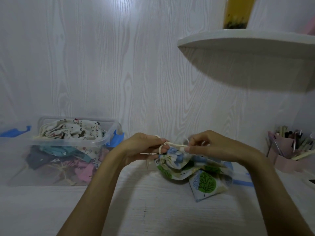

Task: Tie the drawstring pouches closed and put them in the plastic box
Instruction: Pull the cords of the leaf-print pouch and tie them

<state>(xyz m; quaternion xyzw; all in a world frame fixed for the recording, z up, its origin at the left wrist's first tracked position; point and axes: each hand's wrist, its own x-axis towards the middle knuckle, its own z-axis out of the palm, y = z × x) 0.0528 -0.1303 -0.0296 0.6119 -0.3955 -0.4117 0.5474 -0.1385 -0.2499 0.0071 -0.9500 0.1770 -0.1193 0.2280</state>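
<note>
Near the middle of the white wood-grain table (153,210), both hands work at the gathered neck of a tree-printed fabric drawstring pouch (196,171), white cloth with green and blue trees, which lies on the tabletop and spreads toward 5 o'clock from the hands. The left hand (144,147) has its fingers curled, with the cream drawstring cord (172,144) looped around a fingertip and pinched. The right hand (209,147), at 3 o'clock from the left one, has its fingers bent inward and pinches the other end of the same cord, which runs taut between the two hands just above the bunched pouch mouth. At 9 o'clock from the hands sits a clear plastic storage box (68,142) with blue latch clips; it holds several cloth pouches, a cat-printed cream pouch (73,130) on top and darker blue and pink ones beneath. At 3 o'clock, near the table's right edge, a pink pen holder (283,157) stands filled with pens. At 1 o'clock, a white rounded wall shelf (247,53) carries a tall yellow cup (238,12).
</note>
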